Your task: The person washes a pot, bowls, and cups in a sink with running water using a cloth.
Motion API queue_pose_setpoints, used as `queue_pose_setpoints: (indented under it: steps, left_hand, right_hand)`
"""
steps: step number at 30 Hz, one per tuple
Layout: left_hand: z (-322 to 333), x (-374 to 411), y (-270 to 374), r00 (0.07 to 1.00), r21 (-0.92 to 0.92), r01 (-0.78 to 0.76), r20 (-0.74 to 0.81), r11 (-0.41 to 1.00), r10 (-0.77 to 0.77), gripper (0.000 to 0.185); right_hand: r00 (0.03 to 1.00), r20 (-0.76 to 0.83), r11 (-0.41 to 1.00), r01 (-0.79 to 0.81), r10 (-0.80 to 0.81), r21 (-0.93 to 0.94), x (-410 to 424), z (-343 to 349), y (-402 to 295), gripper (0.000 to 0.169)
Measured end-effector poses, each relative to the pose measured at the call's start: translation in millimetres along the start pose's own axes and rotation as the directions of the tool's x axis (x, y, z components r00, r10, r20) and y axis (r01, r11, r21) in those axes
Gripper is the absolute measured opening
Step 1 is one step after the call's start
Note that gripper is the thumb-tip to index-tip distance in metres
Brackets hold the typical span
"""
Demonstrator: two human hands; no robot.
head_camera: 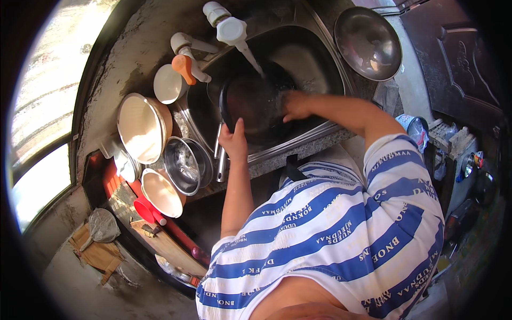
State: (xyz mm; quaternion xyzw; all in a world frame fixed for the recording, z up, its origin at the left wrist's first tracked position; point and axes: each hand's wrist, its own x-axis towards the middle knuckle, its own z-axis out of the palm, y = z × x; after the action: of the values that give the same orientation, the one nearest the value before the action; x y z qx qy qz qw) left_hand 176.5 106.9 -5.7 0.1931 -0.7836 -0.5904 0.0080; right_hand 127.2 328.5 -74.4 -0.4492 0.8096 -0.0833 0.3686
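Observation:
My left hand (235, 140) grips the rim of a dark round pan (252, 100), tilted in the metal sink (320, 60). Its thumb lies along the near side. Water runs from a white plastic faucet (232, 31) towards the pan. At the pan's right side is my right hand (297, 105), blurred, with bent fingers; whether it holds anything cannot be made out. A metal handle (221, 166) juts over the sink's near edge beside my left wrist. A second faucet with an orange lever (183, 69) stands left of the running one.
Left of the sink stand a white bowl (169, 84), a large cream basin (140, 128), metal bowls (182, 166), a smaller cream bowl (162, 193) and a red ladle-like item (145, 209). A wok or metal lid (368, 43) stands at the sink's right. A wooden board (172, 244) lies lower left.

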Motion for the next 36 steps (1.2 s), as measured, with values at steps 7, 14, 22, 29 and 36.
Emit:
queue_pose_setpoints:
  steps: [7,14,22,29,36]
  left_hand:
    - [34.1,-45.7,-5.4,0.988,0.168,-0.077,-0.122,0.983,0.098,0.029]
    - [12.2,-26.5,-10.0,0.989,0.062,-0.139,-0.05,0.988,0.142,0.02]
    - [21.6,-29.6,4.5,0.997,-0.103,-0.061,-0.042,0.993,0.057,0.017]
    - [20.6,-19.4,4.2,0.999,-0.025,-0.024,-0.028,0.999,0.023,0.011]
    - [24.3,-23.4,3.1,1.0,0.107,-0.02,0.007,0.994,0.02,0.01]
  right_hand:
    - [0.985,-0.09,0.736,0.17,-0.148,0.656,5.0,9.6,-33.9,0.048]
    - [0.912,-0.376,0.985,0.136,-0.166,-0.107,0.6,3.1,23.8,0.044]
    - [0.967,-0.14,0.91,0.142,-0.211,-0.39,14.1,-12.6,58.2,0.028]
    - [0.993,0.013,0.902,0.1,-0.116,0.42,19.8,16.6,-0.1,0.046]
    - [0.891,-0.449,0.988,-0.12,0.063,-0.1,40.0,6.2,47.6,0.031]
